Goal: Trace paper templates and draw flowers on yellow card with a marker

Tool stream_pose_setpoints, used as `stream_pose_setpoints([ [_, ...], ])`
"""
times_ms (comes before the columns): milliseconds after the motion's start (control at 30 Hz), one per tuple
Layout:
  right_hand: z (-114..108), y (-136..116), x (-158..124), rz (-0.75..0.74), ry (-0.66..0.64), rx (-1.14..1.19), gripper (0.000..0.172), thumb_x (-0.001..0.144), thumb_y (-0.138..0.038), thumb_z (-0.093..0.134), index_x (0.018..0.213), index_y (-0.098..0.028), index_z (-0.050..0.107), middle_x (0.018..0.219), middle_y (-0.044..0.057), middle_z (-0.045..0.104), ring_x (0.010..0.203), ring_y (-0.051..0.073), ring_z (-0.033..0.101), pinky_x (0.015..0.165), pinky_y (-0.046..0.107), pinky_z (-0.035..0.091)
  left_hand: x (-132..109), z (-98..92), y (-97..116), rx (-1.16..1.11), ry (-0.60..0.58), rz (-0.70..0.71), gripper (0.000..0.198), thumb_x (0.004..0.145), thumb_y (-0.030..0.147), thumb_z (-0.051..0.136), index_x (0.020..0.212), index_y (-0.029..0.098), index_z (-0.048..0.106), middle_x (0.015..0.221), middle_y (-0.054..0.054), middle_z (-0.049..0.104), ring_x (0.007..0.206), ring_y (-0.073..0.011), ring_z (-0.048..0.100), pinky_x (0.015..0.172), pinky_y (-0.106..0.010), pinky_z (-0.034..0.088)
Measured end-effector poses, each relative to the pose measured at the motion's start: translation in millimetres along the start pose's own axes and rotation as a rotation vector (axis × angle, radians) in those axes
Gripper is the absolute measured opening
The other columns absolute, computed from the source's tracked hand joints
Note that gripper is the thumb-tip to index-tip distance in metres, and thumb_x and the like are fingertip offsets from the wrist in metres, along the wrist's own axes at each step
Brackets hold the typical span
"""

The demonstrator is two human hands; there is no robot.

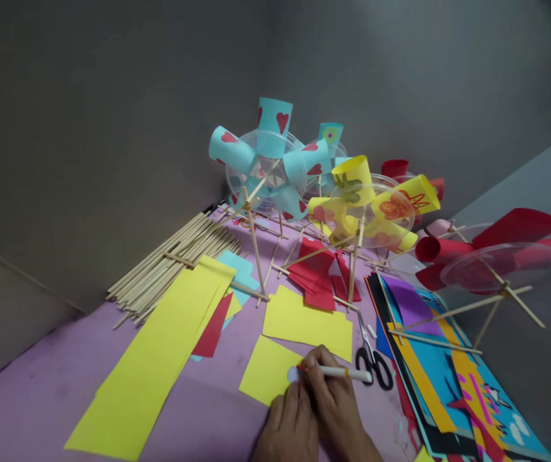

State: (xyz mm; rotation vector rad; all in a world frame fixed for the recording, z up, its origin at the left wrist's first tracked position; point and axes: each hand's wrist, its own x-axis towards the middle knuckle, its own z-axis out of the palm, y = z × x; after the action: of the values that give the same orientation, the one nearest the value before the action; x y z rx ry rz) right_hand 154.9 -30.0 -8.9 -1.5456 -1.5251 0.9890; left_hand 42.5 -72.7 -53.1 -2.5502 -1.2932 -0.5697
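My right hand (pixel 335 401) is closed around a white marker pen (pixel 345 372) with an orange band, its tip over a small yellow paper sheet (pixel 266 371). My left hand (pixel 288 427) lies beside it with the fingers pressed together on the edge of that sheet, at the pen's tip. Both hands sit low in the view on a purple mat (pixel 39 391). Black-handled scissors (pixel 374 359) lie just right of the pen.
Long yellow strip (pixel 160 359), another yellow sheet (pixel 308 321), red paper pieces (pixel 316 276), a bundle of wooden sticks (pixel 169 266). Paper windmills on stick stands behind: blue with hearts (pixel 268 163), yellow (pixel 371 205), red (pixel 496 253). Stacked coloured papers (pixel 448 372) at right. Grey walls around.
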Motion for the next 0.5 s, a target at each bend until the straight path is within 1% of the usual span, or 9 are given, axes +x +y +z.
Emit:
stream_pose_setpoints([
  [100, 0.4, -0.1, -0.2, -0.012, 0.006, -0.023, 0.033, 0.097, -0.042, 0.036, 0.071, -0.022, 0.043, 0.062, -0.004, 0.042, 0.056, 0.014, 0.041, 0.053, 0.024, 0.036, -1.0, 0.8, 0.9, -0.01, -0.004, -0.004, 0.028, 0.09, 0.021, 0.046, 0.112, 0.015, 0.063, 0.106, -0.009, 0.064, 0.105, -0.0216, 0.052, 0.09, -0.035, 0.034],
  [267, 1.0, -2.3, 1.3, -0.069, 0.019, -0.096, 0.034, 0.096, -0.041, 0.035, 0.071, -0.022, 0.045, 0.064, -0.003, 0.046, 0.057, 0.014, 0.046, 0.056, 0.025, 0.038, -1.1, 3.5, 2.0, -0.017, 0.004, -0.006, 0.028, 0.092, 0.022, 0.044, 0.111, 0.016, 0.064, 0.106, -0.008, 0.065, 0.106, -0.0213, 0.052, 0.09, -0.034, 0.034],
  [433, 1.5, -5.9, 3.5, -0.076, 0.021, -0.111, 0.034, 0.096, -0.042, 0.034, 0.07, -0.022, 0.045, 0.062, -0.004, 0.045, 0.055, 0.014, 0.045, 0.053, 0.025, 0.037, 1.0, 2.7, 1.9, -0.011, 0.038, -0.014, 0.027, 0.093, 0.024, 0.044, 0.107, 0.015, 0.066, 0.103, -0.008, 0.066, 0.103, -0.0205, 0.052, 0.086, -0.033, 0.035],
  [500, 1.8, -7.7, 3.6, -0.071, 0.009, -0.099, 0.034, 0.096, -0.042, 0.034, 0.07, -0.022, 0.045, 0.061, -0.004, 0.045, 0.055, 0.015, 0.046, 0.054, 0.025, 0.037, 1.8, 0.8, 1.3, -0.018, 0.031, -0.003, 0.027, 0.094, 0.022, 0.043, 0.107, 0.014, 0.066, 0.104, -0.009, 0.066, 0.103, -0.0213, 0.053, 0.086, -0.034, 0.035],
])
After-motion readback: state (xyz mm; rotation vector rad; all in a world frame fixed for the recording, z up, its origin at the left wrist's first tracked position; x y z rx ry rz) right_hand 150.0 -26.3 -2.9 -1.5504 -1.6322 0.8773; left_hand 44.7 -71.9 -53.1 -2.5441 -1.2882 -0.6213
